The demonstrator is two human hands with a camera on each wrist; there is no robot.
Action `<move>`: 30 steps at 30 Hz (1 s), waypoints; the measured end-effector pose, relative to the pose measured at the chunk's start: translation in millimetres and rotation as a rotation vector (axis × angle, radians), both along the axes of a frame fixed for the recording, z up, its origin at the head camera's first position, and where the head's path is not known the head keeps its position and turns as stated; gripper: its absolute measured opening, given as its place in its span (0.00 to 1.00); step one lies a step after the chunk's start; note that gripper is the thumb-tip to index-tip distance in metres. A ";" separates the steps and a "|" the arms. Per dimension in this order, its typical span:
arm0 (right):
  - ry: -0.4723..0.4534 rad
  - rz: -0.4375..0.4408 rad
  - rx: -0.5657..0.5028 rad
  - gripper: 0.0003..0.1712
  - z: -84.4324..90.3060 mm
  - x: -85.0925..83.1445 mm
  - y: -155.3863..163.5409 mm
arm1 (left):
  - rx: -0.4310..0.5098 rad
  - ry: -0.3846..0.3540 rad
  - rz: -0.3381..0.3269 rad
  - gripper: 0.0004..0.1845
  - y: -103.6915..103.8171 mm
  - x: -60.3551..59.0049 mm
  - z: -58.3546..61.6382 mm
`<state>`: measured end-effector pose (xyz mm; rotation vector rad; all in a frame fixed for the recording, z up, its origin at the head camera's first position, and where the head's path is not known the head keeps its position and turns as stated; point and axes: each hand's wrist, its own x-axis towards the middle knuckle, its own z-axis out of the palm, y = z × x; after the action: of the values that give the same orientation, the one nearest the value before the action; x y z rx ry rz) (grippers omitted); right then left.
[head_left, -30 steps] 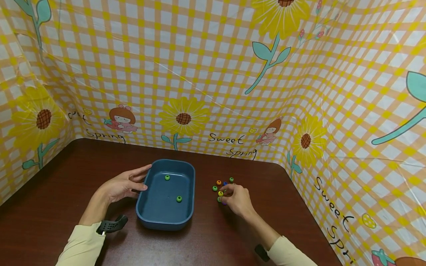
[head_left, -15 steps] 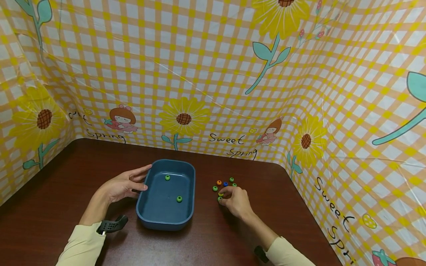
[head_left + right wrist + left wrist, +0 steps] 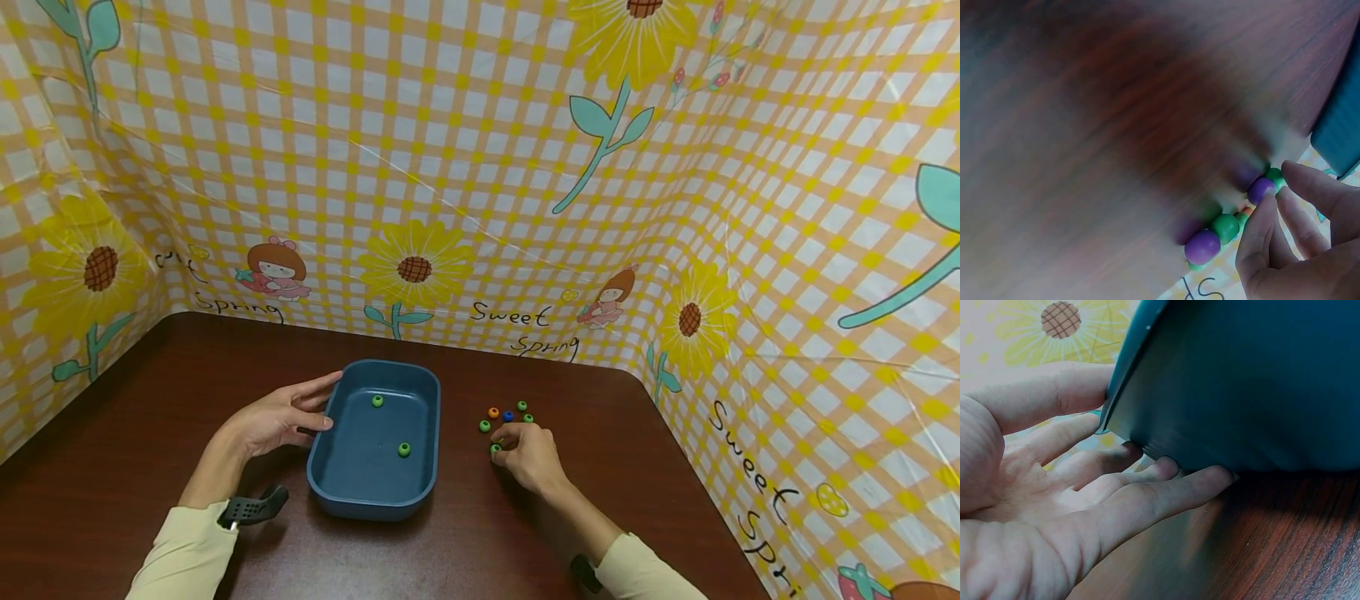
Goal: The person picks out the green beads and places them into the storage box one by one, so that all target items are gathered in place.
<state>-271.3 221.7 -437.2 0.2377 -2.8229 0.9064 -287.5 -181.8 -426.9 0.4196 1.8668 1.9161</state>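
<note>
My left hand (image 3: 272,421) rests against the left side of a blue plastic bin (image 3: 322,492), fingers fairly straight. In the left wrist view, the fingertips (image 3: 1213,475) touch low on the bin's outer wall, and one digit meets the rim. Inside the bin lie a green bead (image 3: 377,401) near the back and another green bead (image 3: 404,449) nearer the front. My right hand (image 3: 531,457) reaches down into loose beads, its fingers bent. At its fingertips are a purple bead (image 3: 1261,190) and a green bead (image 3: 1274,177). Whether it pinches one is hidden.
Beyond the right hand lie an orange bead (image 3: 493,412), a blue bead (image 3: 508,416) and several green ones. Another purple bead (image 3: 1202,247) sits beside a green one in the right wrist view. Checked, flowered cloth (image 3: 480,208) walls the dark wooden table (image 3: 600,417).
My right hand has shifted slightly over the beads. It now covers most of the yellow bead and hides the purple one in the head view. The left hand and bin stay put.
</note>
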 end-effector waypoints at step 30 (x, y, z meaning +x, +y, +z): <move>0.007 0.002 -0.006 0.07 3.3 1.1 -1.7 | 0.003 -0.006 0.003 0.47 1.1 0.6 1.5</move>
<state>-270.3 220.0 -433.8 0.2427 -2.8138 0.9122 -286.9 -180.7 -425.4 0.4112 1.8619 1.9206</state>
